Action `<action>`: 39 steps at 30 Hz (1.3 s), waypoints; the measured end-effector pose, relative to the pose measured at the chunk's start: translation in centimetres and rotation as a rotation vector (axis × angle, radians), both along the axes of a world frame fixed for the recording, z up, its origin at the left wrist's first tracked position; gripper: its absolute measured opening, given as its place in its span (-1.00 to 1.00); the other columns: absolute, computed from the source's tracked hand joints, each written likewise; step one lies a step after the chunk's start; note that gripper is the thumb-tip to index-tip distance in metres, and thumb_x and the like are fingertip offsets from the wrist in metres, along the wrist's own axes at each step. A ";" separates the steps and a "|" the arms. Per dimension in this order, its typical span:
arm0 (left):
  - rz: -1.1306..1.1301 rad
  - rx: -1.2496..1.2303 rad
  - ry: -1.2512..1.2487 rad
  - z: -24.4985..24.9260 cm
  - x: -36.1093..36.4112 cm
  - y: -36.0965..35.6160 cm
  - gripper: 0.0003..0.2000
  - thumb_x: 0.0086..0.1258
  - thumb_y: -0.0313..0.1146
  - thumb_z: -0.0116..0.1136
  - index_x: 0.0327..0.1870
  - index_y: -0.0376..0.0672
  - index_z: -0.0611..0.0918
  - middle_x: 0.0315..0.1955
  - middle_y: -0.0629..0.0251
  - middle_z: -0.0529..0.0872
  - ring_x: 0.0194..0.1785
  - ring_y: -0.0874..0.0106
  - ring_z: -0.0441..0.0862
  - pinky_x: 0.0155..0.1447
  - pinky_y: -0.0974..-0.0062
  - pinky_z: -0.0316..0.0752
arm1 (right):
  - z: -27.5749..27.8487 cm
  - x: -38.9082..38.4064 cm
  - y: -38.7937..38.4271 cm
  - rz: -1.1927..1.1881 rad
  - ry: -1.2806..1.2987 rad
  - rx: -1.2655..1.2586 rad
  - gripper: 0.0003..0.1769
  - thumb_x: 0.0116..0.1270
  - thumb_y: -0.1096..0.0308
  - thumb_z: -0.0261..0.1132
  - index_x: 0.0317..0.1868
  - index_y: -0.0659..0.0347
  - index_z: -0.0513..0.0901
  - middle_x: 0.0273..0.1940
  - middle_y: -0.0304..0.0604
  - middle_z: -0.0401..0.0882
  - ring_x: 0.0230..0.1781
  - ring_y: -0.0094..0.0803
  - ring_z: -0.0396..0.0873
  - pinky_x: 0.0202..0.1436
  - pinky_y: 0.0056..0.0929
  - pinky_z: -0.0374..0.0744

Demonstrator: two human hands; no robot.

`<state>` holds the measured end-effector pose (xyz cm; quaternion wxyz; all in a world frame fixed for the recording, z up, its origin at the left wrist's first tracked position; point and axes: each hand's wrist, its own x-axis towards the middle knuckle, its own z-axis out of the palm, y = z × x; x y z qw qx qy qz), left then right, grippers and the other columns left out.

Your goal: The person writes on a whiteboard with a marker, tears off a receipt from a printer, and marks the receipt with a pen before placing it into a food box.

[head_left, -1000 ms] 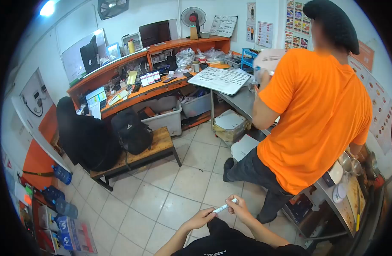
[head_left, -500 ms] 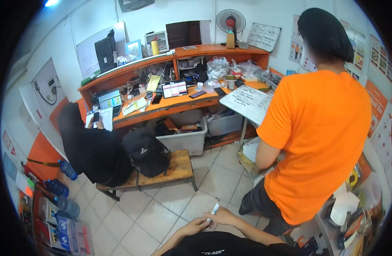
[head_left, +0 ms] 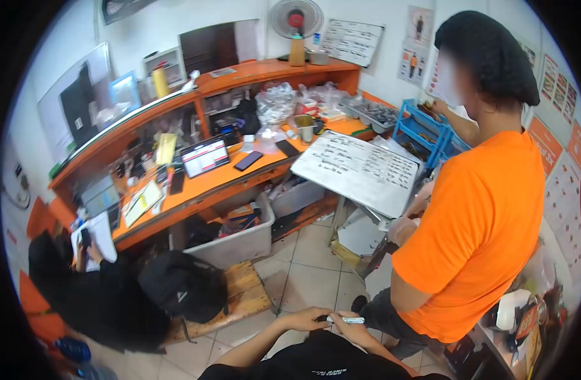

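Note:
Low in the view, my two hands meet in front of my black shirt. Between them lies a white marker pen (head_left: 355,320), held roughly level with its labelled end pointing right. My left hand (head_left: 308,318) is closed by the pen's dark left end, fingers pinched. Around its middle my right hand (head_left: 349,327) is closed, with part of the barrel hidden by the fingers. Beyond my hands, a whiteboard (head_left: 360,168) covered in handwriting leans on a stand. A person in an orange shirt (head_left: 471,228) stands close on my right, facing the whiteboard and blue racks.
A seated person in black (head_left: 97,294) holds a phone at left, beside a black backpack (head_left: 183,285) on a wooden bench (head_left: 246,288). The orange counter (head_left: 208,171) carries a tablet (head_left: 205,156), phones and bags. Underneath is a grey bin (head_left: 240,244); blue racks (head_left: 423,130) stand at back right.
My view has swung right and closer to the whiteboard. The marker pen has turned from steeply upright to nearly level. The person in orange now has an arm stretched towards the blue racks.

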<state>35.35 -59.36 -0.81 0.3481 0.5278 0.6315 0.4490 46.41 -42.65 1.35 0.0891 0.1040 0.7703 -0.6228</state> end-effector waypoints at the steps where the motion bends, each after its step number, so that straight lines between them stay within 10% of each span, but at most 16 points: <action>1: -0.032 -0.004 -0.008 -0.9 -1.7 1.2 -0.64 0.37 -0.29 0.04 0.12 -0.28 0.47 -0.11 0.04 0.64 -0.07 0.26 0.59 0.02 0.36 0.46 | -0.1 -0.8 0.3 -0.034 0.048 0.038 -0.64 0.40 0.14 0.14 -0.43 0.24 0.58 -0.70 -0.37 0.36 -0.68 -0.67 0.27 -0.63 -0.59 0.20; 9: -0.062 -0.177 -0.014 -2.2 -9.3 7.4 -0.69 0.38 -0.30 -0.02 0.02 -0.31 0.52 -0.09 -0.09 0.63 0.03 0.02 0.55 0.13 0.26 0.40 | 0.8 -9.1 3.8 -0.183 -0.017 0.237 -0.59 0.30 0.02 0.22 -0.37 0.28 0.59 -0.56 -0.09 0.60 -0.53 -0.39 0.63 -0.39 -0.46 0.53; 16: -0.313 -0.243 0.028 -0.2 -17.8 11.0 -0.70 0.30 -0.42 0.05 0.02 -0.36 0.51 -0.10 -0.04 0.64 -0.02 0.13 0.60 0.07 0.33 0.43 | 1.4 -14.6 4.3 -0.372 0.001 0.386 -0.57 0.26 -0.02 0.22 -0.43 0.25 0.57 -0.57 0.01 0.53 -0.50 -0.10 0.57 -0.43 -0.30 0.46; 23: -0.409 -0.044 0.105 -2.6 -30.8 12.6 -0.69 0.33 -0.41 0.05 0.06 -0.32 0.50 -0.16 0.03 0.66 -0.08 0.24 0.61 0.01 0.34 0.43 | 0.5 -25.8 5.2 -0.541 0.042 0.210 -0.58 0.20 0.02 0.31 -0.44 0.26 0.53 -0.60 -0.09 0.46 -0.57 -0.34 0.48 -0.47 -0.37 0.40; 30: 0.089 -0.251 0.166 -4.3 -46.0 11.5 -0.75 0.42 -0.20 0.00 -0.29 -0.24 0.51 -0.43 0.14 0.57 -0.34 0.37 0.49 -0.26 0.40 0.38 | 1.4 -35.8 8.3 -0.253 -0.032 0.410 -0.71 0.09 0.24 0.40 -0.37 0.26 0.52 -0.56 -0.09 0.52 -0.54 -0.27 0.53 -0.43 -0.35 0.45; 35: 0.395 -0.080 -0.333 -7.4 -49.7 14.1 -0.75 0.49 -0.14 -0.10 -0.31 -0.13 0.44 -0.56 0.48 0.37 -0.48 0.64 0.29 -0.37 0.58 0.24 | -2.5 -38.7 15.4 -0.693 0.154 0.672 -0.82 0.08 0.35 0.32 -0.30 0.25 0.64 -0.37 0.02 0.56 -0.26 -0.05 0.51 -0.08 -0.18 0.45; 39: 0.440 -0.293 -0.226 -3.1 -50.2 17.0 -0.77 0.46 -0.16 -0.04 -0.30 -0.14 0.45 -0.50 0.45 0.40 -0.39 0.63 0.31 -0.28 0.60 0.25 | -2.5 -40.3 23.4 -0.940 0.176 1.057 -0.74 0.14 0.31 0.25 -0.14 0.17 0.67 -0.08 0.12 0.48 0.04 0.01 0.32 0.16 -0.07 0.26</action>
